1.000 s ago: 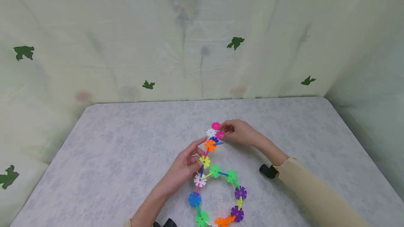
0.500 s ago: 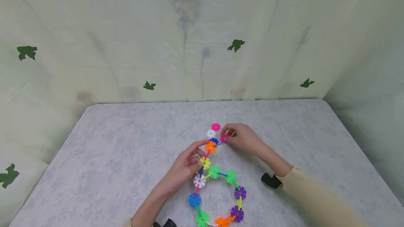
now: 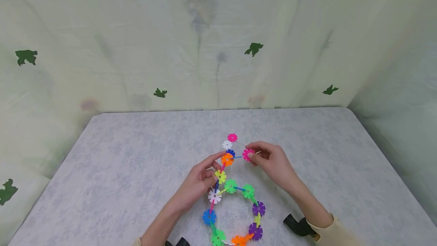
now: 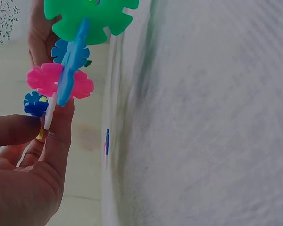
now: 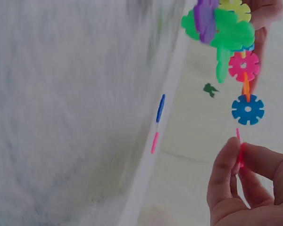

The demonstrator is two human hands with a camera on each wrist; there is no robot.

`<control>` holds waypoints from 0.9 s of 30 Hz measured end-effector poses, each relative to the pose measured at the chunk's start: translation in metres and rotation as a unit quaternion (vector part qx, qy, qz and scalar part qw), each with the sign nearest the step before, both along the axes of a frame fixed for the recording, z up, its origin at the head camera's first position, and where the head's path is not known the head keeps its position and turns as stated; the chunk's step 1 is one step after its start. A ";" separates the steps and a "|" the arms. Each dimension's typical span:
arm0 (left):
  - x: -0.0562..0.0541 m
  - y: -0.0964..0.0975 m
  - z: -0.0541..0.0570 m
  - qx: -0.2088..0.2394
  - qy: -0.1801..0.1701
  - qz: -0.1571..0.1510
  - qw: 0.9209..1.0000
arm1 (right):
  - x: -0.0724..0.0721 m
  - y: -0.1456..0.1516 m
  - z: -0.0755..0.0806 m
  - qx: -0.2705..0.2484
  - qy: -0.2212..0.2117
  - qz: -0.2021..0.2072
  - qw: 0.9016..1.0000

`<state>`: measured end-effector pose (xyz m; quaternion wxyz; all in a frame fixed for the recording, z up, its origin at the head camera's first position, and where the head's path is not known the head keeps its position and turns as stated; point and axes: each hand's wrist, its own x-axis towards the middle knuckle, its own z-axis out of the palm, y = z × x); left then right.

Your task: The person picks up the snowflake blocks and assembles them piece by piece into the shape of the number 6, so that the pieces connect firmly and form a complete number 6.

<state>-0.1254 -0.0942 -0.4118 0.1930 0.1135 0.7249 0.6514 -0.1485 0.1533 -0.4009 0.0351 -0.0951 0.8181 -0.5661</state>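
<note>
Notched plastic discs are linked edge to edge into a colourful ring with a tail. My left hand (image 3: 199, 179) pinches the tail at a yellow disc (image 3: 220, 177), its index finger reaching toward the orange disc (image 3: 227, 159). A light blue disc (image 5: 248, 109), edge-on in the head view, ends the tail. Beside it, my right hand (image 3: 273, 164) pinches a bright pink disc (image 3: 248, 154) between thumb and fingers. The right wrist view has a small gap between the pink and light blue discs. A white disc (image 3: 214, 196) joins the tail to the ring.
Beyond the tail, a loose dark blue disc (image 3: 231, 152), a white one (image 3: 227, 145) and a pink one (image 3: 232, 137) lie in a row on the grey table (image 3: 143, 162). A pale patterned curtain (image 3: 136, 48) hangs behind the table.
My right hand has carried the pink disc away from the loose discs, rightward and nearer to me, turning it beside the light blue disc. The left hand has stayed about where it was.
</note>
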 end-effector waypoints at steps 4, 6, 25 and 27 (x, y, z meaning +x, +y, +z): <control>0.000 0.000 0.000 -0.002 -0.003 0.003 1.000 | 0.008 -0.002 0.000 -0.044 -0.007 -0.025 0.999; 0.000 0.000 0.000 -0.005 -0.002 0.004 1.000 | 0.011 -0.003 -0.001 -0.062 -0.005 -0.027 0.998; 0.003 -0.002 0.001 -0.027 0.037 -0.030 0.998 | 0.014 -0.010 -0.002 -0.100 -0.019 -0.024 0.995; 0.002 -0.002 0.001 -0.024 0.034 -0.030 0.999 | 0.014 -0.010 -0.002 -0.106 -0.026 -0.022 0.994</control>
